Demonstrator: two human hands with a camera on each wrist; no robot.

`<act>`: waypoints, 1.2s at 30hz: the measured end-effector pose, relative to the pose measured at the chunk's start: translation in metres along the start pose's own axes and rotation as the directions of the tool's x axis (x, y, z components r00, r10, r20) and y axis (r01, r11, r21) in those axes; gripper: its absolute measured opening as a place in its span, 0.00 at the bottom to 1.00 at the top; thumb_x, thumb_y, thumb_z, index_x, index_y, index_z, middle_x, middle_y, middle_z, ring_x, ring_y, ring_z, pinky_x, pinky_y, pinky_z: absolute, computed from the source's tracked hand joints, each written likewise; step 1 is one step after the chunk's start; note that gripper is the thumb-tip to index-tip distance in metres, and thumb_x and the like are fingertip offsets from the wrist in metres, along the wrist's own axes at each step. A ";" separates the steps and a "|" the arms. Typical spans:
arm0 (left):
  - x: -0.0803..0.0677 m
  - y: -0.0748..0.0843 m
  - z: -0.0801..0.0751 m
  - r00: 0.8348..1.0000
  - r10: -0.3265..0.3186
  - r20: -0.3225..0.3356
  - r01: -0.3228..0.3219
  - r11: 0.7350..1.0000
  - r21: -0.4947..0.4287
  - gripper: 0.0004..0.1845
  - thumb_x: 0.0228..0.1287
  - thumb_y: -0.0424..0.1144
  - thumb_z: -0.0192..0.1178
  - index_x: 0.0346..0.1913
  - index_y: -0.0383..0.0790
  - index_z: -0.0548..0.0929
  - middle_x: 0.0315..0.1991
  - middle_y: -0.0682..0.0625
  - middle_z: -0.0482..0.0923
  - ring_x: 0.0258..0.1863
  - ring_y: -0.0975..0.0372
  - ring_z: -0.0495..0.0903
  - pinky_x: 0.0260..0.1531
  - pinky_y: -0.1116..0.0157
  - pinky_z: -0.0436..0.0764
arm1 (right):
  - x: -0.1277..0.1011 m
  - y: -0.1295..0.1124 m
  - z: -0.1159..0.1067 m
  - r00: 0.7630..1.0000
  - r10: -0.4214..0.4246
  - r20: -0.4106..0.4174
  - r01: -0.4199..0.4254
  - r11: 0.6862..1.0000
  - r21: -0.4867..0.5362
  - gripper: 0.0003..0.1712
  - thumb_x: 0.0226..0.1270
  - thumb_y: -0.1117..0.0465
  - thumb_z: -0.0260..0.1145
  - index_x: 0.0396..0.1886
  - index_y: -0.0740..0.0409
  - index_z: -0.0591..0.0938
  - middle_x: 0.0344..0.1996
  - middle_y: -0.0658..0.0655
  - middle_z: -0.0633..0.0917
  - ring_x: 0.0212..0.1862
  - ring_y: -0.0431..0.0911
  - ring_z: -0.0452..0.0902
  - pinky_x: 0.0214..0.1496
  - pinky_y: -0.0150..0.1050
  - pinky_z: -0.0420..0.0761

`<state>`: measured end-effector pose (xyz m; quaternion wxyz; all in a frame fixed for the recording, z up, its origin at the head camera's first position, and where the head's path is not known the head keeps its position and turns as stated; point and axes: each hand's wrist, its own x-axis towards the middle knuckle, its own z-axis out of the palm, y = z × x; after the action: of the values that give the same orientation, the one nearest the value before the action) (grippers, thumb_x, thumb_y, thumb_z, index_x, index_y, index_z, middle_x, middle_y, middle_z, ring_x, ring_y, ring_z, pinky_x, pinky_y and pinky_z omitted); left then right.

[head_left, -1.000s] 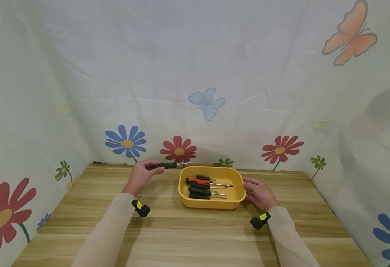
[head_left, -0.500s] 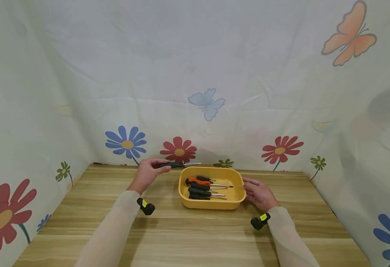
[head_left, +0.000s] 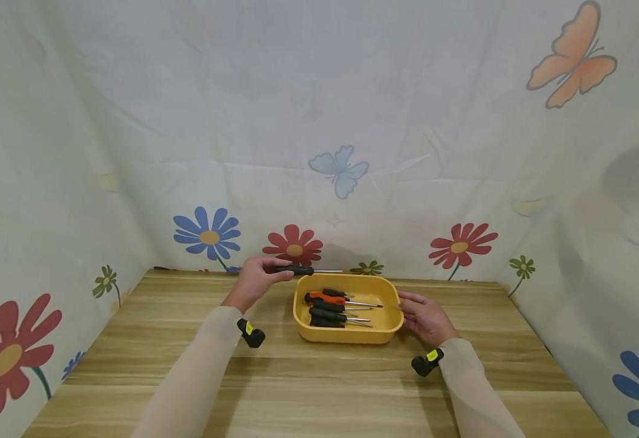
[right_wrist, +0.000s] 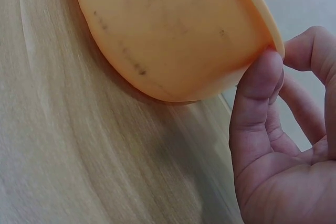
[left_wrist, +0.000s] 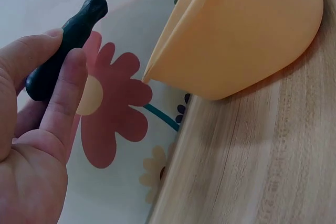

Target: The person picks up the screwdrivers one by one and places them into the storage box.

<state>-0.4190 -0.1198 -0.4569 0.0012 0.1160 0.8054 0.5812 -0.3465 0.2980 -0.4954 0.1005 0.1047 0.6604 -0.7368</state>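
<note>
My left hand (head_left: 256,281) pinches a screwdriver (head_left: 297,270) by its black handle, raised at the back left corner of a yellow plastic bin (head_left: 346,334). The metal shaft points right, over the bin's back rim. In the left wrist view the dark handle (left_wrist: 68,48) lies between thumb and fingers. At the bin's right end my right hand (head_left: 427,319) grips the rim; the right wrist view has the thumb (right_wrist: 257,93) on the bin's wall (right_wrist: 173,40). Inside the bin lie several screwdrivers with black handles (head_left: 327,314) and one with an orange and black handle (head_left: 324,298), shafts to the right.
The bin stands toward the back of a wood-grain table (head_left: 319,389). Right behind the table's back edge hangs a pale curtain (head_left: 242,121) printed with flowers and butterflies; it also closes off both sides.
My left hand has moved right with the screwdriver, from left of the bin to its back left corner. The right hand and the bin have stayed in place.
</note>
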 end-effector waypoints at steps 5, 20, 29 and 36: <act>0.007 0.002 0.008 0.999 0.011 0.034 -0.012 0.999 0.032 0.20 0.54 0.52 0.79 0.49 0.51 0.92 0.53 0.51 0.84 0.47 0.53 0.82 0.51 0.56 0.85 | 0.000 0.000 0.001 1.000 -0.004 -0.002 0.004 1.000 0.000 0.29 0.76 0.65 0.62 0.75 0.60 0.71 0.54 0.61 0.88 0.43 0.44 0.87 0.45 0.36 0.88; 0.012 0.017 0.036 0.996 -0.032 0.082 0.016 0.981 0.191 0.11 0.58 0.41 0.77 0.45 0.50 0.93 0.46 0.50 0.85 0.42 0.55 0.82 0.47 0.61 0.86 | -0.001 0.002 0.003 0.999 -0.046 -0.004 0.046 0.999 -0.017 0.30 0.75 0.64 0.64 0.74 0.61 0.71 0.50 0.59 0.89 0.39 0.43 0.86 0.41 0.35 0.87; 0.014 0.016 0.046 0.993 -0.033 0.116 0.003 0.967 0.255 0.09 0.59 0.40 0.76 0.43 0.50 0.93 0.43 0.51 0.87 0.40 0.56 0.82 0.47 0.60 0.86 | -0.001 0.002 0.002 0.998 -0.065 0.000 0.065 0.996 -0.059 0.31 0.75 0.62 0.65 0.75 0.59 0.72 0.54 0.61 0.88 0.42 0.44 0.86 0.44 0.36 0.87; 0.015 0.017 0.053 0.991 -0.051 0.121 0.015 0.959 0.283 0.08 0.60 0.41 0.75 0.43 0.51 0.93 0.44 0.52 0.87 0.41 0.57 0.82 0.49 0.58 0.86 | -0.001 0.003 0.002 0.998 -0.068 0.000 0.068 0.995 -0.067 0.30 0.75 0.62 0.64 0.74 0.59 0.72 0.52 0.59 0.89 0.40 0.43 0.87 0.43 0.35 0.87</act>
<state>-0.4232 -0.0622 -0.4562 0.0457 0.1384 0.8800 0.4521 -0.3447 0.2959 -0.4972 0.0781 0.0798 0.6880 -0.7170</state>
